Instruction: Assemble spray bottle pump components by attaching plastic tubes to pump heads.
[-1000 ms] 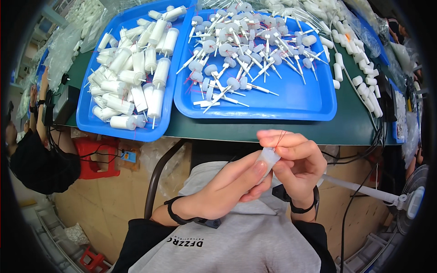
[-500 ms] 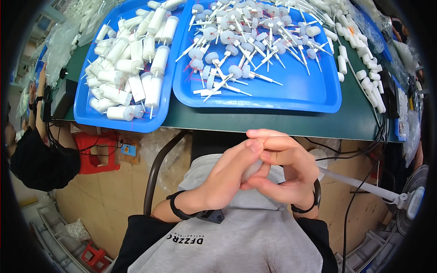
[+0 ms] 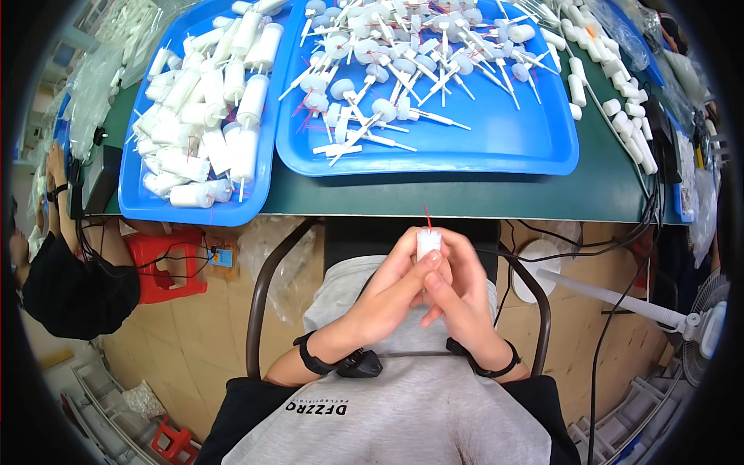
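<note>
— Where is the white cylinder [image 3: 428,243]?
— Just right of the frame's centre; my left hand [image 3: 387,297] and right hand [image 3: 463,288] grasp it together.
— How to hold well?
— Steady, I think, never pulling the red wire [image 3: 427,216].

- Landmark: wide blue tray [image 3: 496,151] on green worktop [image 3: 465,198]; stemmed pale discs [image 3: 383,109] with red leads piled mostly in its far half.
- Near side of that tray, off the worktop edge: left hand [image 3: 391,298] and right hand [image 3: 463,291] both wrapped round one white cylinder [image 3: 428,242], thumbs on it, red wires [image 3: 428,217] out the top.
- Just left of it: narrow blue tray [image 3: 147,208], heaped with white cylinders.
- Right of it: loose white pieces [image 3: 632,128].
- Well left, nearer side: red stool [image 3: 167,267].
</note>
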### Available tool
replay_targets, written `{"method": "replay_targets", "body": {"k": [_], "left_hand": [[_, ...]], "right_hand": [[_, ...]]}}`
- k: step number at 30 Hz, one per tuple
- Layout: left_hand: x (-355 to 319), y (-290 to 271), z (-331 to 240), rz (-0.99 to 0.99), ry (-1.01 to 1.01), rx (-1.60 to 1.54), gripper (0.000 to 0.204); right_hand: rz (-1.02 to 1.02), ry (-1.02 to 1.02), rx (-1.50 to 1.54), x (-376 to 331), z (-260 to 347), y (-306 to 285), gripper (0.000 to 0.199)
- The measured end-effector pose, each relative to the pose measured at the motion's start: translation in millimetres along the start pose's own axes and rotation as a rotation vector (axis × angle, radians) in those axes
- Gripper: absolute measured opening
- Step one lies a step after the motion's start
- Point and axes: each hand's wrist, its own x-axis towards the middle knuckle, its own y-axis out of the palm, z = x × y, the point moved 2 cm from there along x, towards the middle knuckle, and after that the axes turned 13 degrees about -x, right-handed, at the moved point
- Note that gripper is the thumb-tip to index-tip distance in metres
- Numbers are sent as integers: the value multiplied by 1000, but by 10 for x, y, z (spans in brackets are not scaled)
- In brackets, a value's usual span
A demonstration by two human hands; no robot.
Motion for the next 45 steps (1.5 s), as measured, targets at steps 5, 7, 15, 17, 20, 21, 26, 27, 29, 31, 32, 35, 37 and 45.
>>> {"method": "replay_targets", "body": {"k": [5, 7, 15, 17, 20, 21, 26, 27, 29, 31, 32, 35, 37, 45], "left_hand": [[110, 63, -35, -59, -45, 78, 22], [125, 90, -32, -101, -40, 123, 22], [128, 275, 88, -300, 119, 146, 20], [131, 289, 127, -295, 147, 169, 20], [136, 256, 137, -283, 210, 265, 21], [141, 228, 115, -283, 216, 269, 21], [26, 132, 54, -122, 37, 118, 29], [-17, 104, 64, -109, 23, 49, 28], [-79, 8, 108, -42, -6, 14, 30], [-119, -31, 129, -97, 85, 45, 28], [-107, -38, 128, -99, 84, 47, 28], [-48, -40, 103, -163, 60, 112, 22], [-3, 31, 59, -159, 76, 228, 19], [54, 153, 164, -275, 135, 303, 21]], "right_hand": [[0, 143, 330, 103, -100, 196, 41], [-17, 149, 421, 153, -4, 258, 33], [116, 382, 353, 226, 96, -30, 21], [106, 378, 347, 263, 182, -23, 22], [177, 348, 327, 259, 156, -54, 25], [183, 344, 326, 250, 147, -33, 25], [159, 266, 391, 148, 79, 72, 32], [144, 253, 405, 125, 58, 91, 32], [180, 244, 412, 103, 24, 88, 32], [182, 236, 467, 95, -21, 107, 30], [183, 237, 469, 99, -29, 120, 30], [124, 219, 431, 93, -66, 161, 29], [15, 240, 372, 102, -111, 169, 27], [-15, 240, 242, 244, -1, 59, 22]]}}
